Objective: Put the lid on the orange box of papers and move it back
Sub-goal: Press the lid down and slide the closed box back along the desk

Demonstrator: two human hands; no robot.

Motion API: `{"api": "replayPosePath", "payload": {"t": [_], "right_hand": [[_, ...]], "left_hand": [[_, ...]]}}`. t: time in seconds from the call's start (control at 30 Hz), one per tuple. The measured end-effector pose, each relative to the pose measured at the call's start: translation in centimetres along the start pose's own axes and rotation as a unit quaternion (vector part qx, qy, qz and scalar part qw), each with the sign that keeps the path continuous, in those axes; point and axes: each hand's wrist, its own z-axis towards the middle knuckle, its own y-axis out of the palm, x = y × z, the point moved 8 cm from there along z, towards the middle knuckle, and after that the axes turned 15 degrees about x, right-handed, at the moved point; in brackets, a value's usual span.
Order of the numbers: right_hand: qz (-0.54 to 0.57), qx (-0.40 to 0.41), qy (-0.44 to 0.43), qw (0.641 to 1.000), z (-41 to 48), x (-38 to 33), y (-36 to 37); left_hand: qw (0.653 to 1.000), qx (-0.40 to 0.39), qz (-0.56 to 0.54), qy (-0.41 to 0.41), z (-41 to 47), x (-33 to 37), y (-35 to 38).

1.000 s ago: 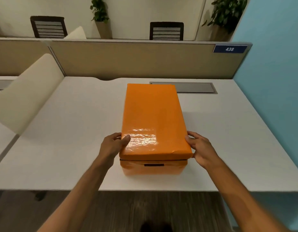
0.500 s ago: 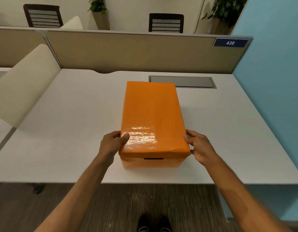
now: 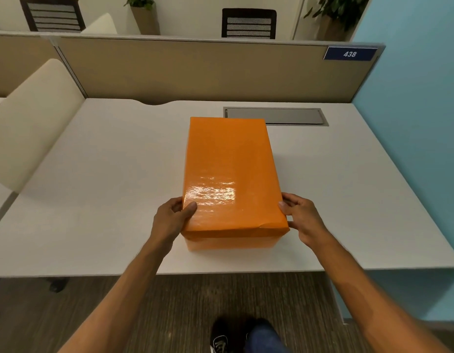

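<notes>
With lid (image 3: 231, 171) seated, your left hand (image 3: 171, 220) & right hand (image 3: 301, 217) clamp box (image 3: 231, 242) near corners; prob heavy w/ papers, glossy, slippery: grip low sides, slide across surface (image 3: 98, 174).

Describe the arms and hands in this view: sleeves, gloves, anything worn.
Both forearms are bare to the frame's bottom edge; no sleeves show. The left hand and right hand wear no gloves, and no rings, watch or wristband are visible.
</notes>
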Motion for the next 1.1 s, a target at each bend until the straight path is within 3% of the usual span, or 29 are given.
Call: {"api": "replayPosePath", "payload": {"t": [0.33, 0.6, 0.8, 1.1], "right_hand": [[0.039, -0.071, -0.029, 0.996, 2.9, -1.9, 1.5], [-0.026, -0.083, -0.102, 0.991, 9.0, -7.4, 5.1], [-0.11, -0.046, -0.152, 0.981, 15.0, -11.3, 7.5], [-0.242, -0.015, -0.252, 0.937, 18.8, -14.7, 10.3]], "left_hand": [[0.993, -0.092, -0.048, -0.048, 3.6, 2.0, 2.1], [0.997, -0.066, 0.024, -0.015, 10.7, 6.8, 4.9], [0.998, -0.026, 0.061, 0.019, 16.2, 9.5, 6.7], [0.995, 0.052, 0.08, 0.02, 20.4, 10.9, 6.9]]}}
